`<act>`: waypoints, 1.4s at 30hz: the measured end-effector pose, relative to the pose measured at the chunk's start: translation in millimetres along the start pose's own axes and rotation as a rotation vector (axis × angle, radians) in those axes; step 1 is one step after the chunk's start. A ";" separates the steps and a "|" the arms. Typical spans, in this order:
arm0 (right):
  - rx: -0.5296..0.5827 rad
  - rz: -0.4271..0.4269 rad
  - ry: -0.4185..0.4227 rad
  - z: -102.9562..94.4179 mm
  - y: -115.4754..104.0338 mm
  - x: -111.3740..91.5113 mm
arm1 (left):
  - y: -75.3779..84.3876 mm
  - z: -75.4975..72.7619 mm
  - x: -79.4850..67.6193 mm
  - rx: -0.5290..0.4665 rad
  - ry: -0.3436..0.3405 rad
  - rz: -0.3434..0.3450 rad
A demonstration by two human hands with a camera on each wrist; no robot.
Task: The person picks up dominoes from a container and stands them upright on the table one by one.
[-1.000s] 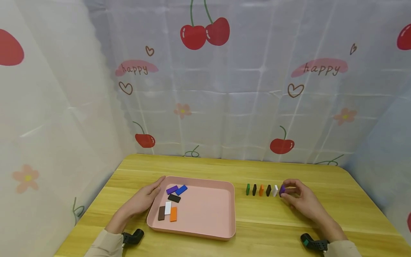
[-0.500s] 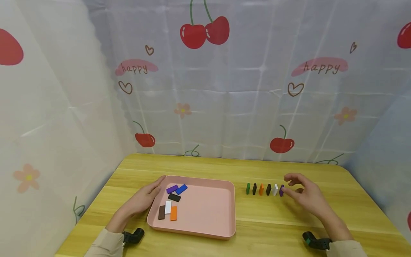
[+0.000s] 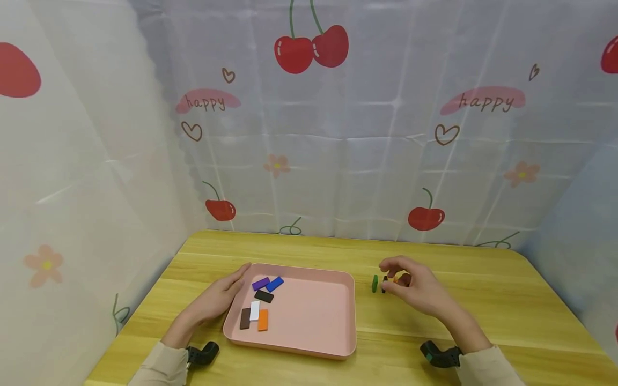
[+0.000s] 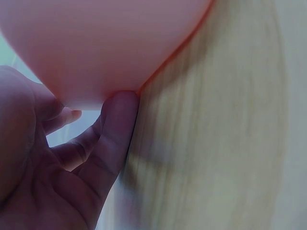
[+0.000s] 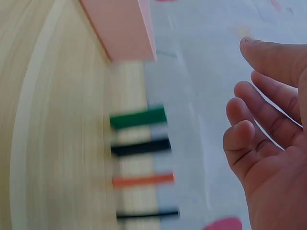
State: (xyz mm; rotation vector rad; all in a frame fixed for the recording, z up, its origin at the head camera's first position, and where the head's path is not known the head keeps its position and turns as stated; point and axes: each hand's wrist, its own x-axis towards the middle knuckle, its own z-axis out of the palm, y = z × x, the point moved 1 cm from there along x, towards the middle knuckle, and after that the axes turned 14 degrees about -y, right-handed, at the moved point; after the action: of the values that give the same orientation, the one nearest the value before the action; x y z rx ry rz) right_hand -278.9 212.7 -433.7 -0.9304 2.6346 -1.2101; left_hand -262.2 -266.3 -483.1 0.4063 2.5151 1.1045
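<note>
My left hand [image 3: 212, 297] rests along the left side of a pink tray [image 3: 309, 319]; in the left wrist view its fingertips touch the tray's outer wall [image 4: 105, 48]. Right of the tray, dominoes stand on edge in a spaced row: green [image 3: 374, 283], black [image 3: 384, 284], orange [image 3: 396, 279]. My right hand [image 3: 417, 287] hovers over this row with loosely bent fingers and nothing in them, hiding the row's right part from the head. From the right wrist, the green [image 5: 138, 118], dark [image 5: 140, 147], orange [image 5: 144, 180] and another black domino [image 5: 147, 214] appear upright, apart from the hand.
Inside the tray lie purple [image 3: 260, 284], blue [image 3: 275, 284], black [image 3: 264, 296], brown [image 3: 245, 318], white [image 3: 255, 311] and orange [image 3: 263, 320] dominoes. A wooden table [image 3: 401, 343] bears everything. A cherry-print curtain [image 3: 318, 177] hangs behind it.
My right hand has released the purple domino at the row's right end, leaving it upright, then moved left over the row toward the tray. My left hand stays at the tray.
</note>
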 end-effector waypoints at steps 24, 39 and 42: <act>-0.026 -0.127 -0.343 75.8 -55.0 97.2 | -1.8 0.6 2.0 0.013 -0.001 -0.003; -0.030 -0.110 -0.485 124.3 -70.3 147.4 | -4.4 -1.1 2.0 -0.023 0.000 -0.003; -0.022 -0.102 -0.500 132.4 -69.8 153.8 | -3.7 -1.0 2.6 -0.024 -0.001 0.004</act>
State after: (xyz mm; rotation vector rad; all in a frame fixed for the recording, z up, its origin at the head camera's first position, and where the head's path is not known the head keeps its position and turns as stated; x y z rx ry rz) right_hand -326.0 4.0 -449.5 -1.1991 2.2293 -0.8264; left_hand -265.4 -268.3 -485.9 0.4050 2.4985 1.1338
